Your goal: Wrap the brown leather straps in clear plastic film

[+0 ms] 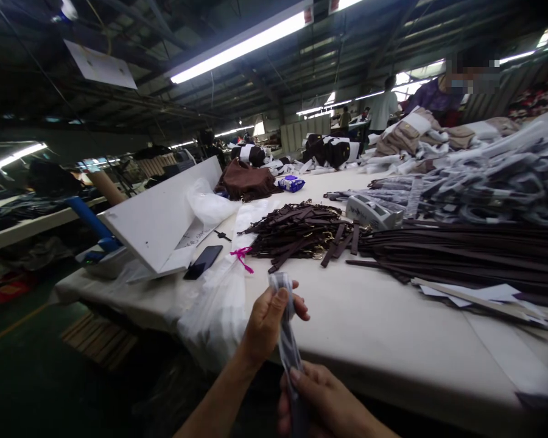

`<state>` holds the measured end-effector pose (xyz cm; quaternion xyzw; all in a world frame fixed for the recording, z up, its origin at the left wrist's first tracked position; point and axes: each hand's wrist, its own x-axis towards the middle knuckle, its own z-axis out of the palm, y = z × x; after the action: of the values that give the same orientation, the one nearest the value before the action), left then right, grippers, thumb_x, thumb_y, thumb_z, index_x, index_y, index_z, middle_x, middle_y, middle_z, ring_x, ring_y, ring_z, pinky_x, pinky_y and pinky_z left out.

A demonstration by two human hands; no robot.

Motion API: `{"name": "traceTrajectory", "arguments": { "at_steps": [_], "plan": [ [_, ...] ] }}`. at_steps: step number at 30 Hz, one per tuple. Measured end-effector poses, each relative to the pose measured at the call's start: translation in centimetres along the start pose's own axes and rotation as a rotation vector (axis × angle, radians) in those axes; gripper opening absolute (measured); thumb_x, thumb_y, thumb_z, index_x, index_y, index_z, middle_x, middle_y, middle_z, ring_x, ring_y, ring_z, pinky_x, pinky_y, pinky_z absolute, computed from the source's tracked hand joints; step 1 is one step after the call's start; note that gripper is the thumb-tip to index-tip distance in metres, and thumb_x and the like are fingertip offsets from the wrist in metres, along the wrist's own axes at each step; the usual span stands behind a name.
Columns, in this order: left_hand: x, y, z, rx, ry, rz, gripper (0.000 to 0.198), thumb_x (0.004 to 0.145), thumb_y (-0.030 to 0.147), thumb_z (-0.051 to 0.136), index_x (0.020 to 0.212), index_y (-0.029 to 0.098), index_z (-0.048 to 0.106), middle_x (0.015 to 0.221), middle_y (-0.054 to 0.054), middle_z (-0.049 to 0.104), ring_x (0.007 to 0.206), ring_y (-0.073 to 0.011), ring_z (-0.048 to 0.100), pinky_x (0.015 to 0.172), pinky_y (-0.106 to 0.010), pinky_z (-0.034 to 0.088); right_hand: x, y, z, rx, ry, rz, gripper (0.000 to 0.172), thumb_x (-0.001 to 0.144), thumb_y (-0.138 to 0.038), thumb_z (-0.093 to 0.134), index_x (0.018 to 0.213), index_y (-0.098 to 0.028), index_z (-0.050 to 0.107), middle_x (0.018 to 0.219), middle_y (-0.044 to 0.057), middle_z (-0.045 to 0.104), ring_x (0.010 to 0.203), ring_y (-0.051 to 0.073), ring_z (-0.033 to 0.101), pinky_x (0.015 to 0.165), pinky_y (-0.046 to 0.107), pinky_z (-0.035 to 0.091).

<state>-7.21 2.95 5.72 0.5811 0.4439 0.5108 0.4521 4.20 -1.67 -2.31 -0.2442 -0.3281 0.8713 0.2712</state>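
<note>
A dark strap wrapped in clear, whitish plastic runs between my two hands, in front of the table edge. My left hand grips its upper part, where the strap is folded over into a loop, with the thumb pressed on it. Lower down, my right hand pinches the same strap between thumb and fingers. The strap's lower end passes out at the bottom of the view. Just beyond my hands lies a pile of dark brown straps with metal clasps.
Long brown strips and plastic-wrapped straps cover the right side. A grey tape dispenser stands mid-table. Left are a phone, a white board, clear plastic bags and a pink ribbon. A person stands across the table.
</note>
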Motion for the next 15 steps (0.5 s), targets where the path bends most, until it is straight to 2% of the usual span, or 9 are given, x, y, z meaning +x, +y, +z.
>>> {"name": "traceTrajectory", "arguments": {
  "at_steps": [2,3,5,8,12,15],
  "plan": [
    [0.0,-0.6,-0.3,0.285,-0.153,0.039,0.039,0.093,0.040,0.029,0.091,0.012,0.056,0.081,-0.010,0.062,0.096,-0.0221,0.055,0.092,-0.036,0.038,-0.7,-0.5,-0.1,0.071,0.042,0.148,0.049,0.071,-0.061,0.059,0.081,-0.013,0.052,0.055,0.003,0.061,0.043,0.013,0.058,0.037,0.016,0.033],
    [0.0,-0.8,-0.6,0.382,-0.228,0.051,0.039,0.091,0.042,0.032,0.088,0.013,0.057,0.082,-0.010,0.062,0.096,-0.0229,0.054,0.089,-0.035,0.038,-1.2,-0.9,-0.3,0.093,0.069,0.193,0.048,0.074,-0.061,0.055,0.080,-0.013,0.053,0.050,0.000,0.058,0.037,0.011,0.054,0.033,0.014,0.029],
    [-0.3,-1.0,-1.2,0.449,-0.360,0.057,0.034,0.085,0.046,0.046,0.083,0.015,0.059,0.080,-0.009,0.061,0.084,-0.0221,0.055,0.078,-0.032,0.040,-2.0,-2.2,-0.9,0.118,0.101,0.225,0.043,0.081,-0.057,0.049,0.077,-0.014,0.052,0.041,-0.006,0.047,0.028,0.005,0.040,0.029,0.012,0.022],
    [-1.2,-1.5,-1.7,0.572,-0.523,0.101,0.029,0.076,0.045,0.059,0.080,0.016,0.056,0.072,-0.006,0.057,0.065,-0.0171,0.050,0.062,-0.029,0.037,-3.0,-4.3,-2.4,0.089,0.054,0.242,0.037,0.087,-0.048,0.046,0.069,-0.016,0.047,0.038,-0.011,0.032,0.027,0.000,0.022,0.030,0.009,0.017],
    [-2.4,-2.3,-1.2,0.994,-0.624,0.290,0.023,0.084,0.039,0.049,0.083,0.016,0.052,0.070,-0.005,0.055,0.060,-0.0162,0.047,0.056,-0.028,0.032,-3.0,-6.0,-4.5,0.001,-0.010,0.329,0.040,0.091,-0.041,0.038,0.063,-0.015,0.047,0.038,-0.011,0.030,0.027,0.001,0.016,0.028,0.009,0.014],
    [-2.4,-2.8,-0.4,1.097,-0.681,0.391,0.028,0.085,0.042,0.048,0.087,0.014,0.053,0.073,-0.007,0.058,0.066,-0.0192,0.052,0.059,-0.029,0.035,-2.9,-6.6,-5.6,-0.091,-0.031,0.358,0.043,0.091,-0.042,0.038,0.063,-0.012,0.051,0.038,-0.009,0.032,0.029,0.001,0.017,0.029,0.010,0.013]
  ]
}}
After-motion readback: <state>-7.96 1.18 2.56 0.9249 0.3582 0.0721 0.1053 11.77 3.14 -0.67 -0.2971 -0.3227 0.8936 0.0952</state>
